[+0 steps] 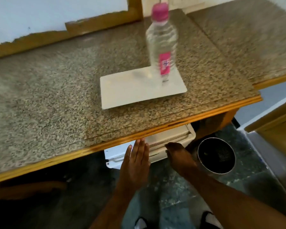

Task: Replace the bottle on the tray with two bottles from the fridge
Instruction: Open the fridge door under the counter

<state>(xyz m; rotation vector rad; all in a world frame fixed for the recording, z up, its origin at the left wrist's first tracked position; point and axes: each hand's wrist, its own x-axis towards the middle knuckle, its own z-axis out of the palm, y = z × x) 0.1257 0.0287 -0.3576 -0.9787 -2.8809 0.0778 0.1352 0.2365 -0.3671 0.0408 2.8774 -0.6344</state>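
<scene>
A: Bottle?
B: One clear plastic bottle, pink cap, pink label, standing upright on the white tray. It sits at the tray's far right corner. Blurred, so the label print is unreadable.

A: Tray position?
B: Flat on the speckled granite counter, nearer the front edge than the wall. Rest of the tray is bare. The counter has a wood trim along its front.

A: Fridge?
B: Small white fridge tucked under the counter, only its top and upper front in view (most of it hidden by the counter edge). I cannot tell whether the door is ajar.

A: Hands?
B: Both below the counter edge, at the fridge. Left hand is flat, fingers straight and together, pointing up toward the trim, holding nothing. Its fingertips overlap the fridge front; contact not certain. Right hand reaches to the fridge's front, seen from the back, dark and blurred. Its fingers look curled downward at the fridge's face, but I cannot tell whether they grip anything.

A: Surroundings?
B: Round metal bin with a dark inside on the floor, just right of the right hand. Dark mottled floor. Jeans and dark footwear at bottom of view.
</scene>
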